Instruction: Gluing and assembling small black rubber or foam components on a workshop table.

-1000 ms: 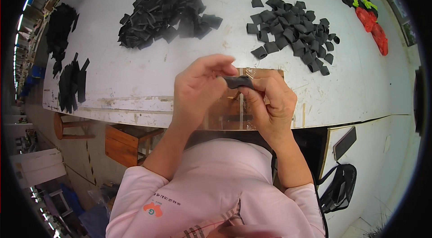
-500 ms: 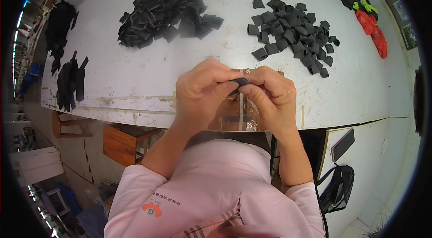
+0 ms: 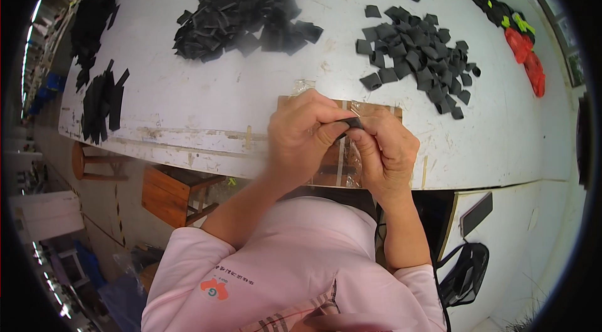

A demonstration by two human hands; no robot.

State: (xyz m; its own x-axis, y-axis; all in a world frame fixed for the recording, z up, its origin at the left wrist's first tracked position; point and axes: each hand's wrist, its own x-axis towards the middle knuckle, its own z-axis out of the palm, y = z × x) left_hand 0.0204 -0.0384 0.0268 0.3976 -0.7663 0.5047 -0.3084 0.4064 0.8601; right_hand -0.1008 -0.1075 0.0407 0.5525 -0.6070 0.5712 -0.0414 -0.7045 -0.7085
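Observation:
A small black fabric piece (image 3: 353, 123) is pinched between my two hands above the table's front edge. My left hand (image 3: 307, 125) grips one end between thumb and fingers. At its other end, the thumb and fingers of my right hand (image 3: 387, 147) are closed on it. Beneath my hands lies a brown cardboard piece (image 3: 323, 179) with clear tape across it. Beyond my right hand spreads a pile of small black fabric loops (image 3: 414, 50). To the far left of it is a bigger heap of flat black fabric pieces (image 3: 232, 12).
Black strips (image 3: 100, 106) and another dark bundle (image 3: 91, 28) lie along the white table's (image 3: 188, 100) left side. Red plastic bags (image 3: 525, 59) sit at the far right. A wooden stool (image 3: 166, 197) stands at left below; a phone (image 3: 476, 214) and black mesh bag (image 3: 465, 274) at right.
My view has shifted slightly, so the piles appear a little farther right. Both hands still hold the black fabric piece, and more of the cardboard shows beside my left hand.

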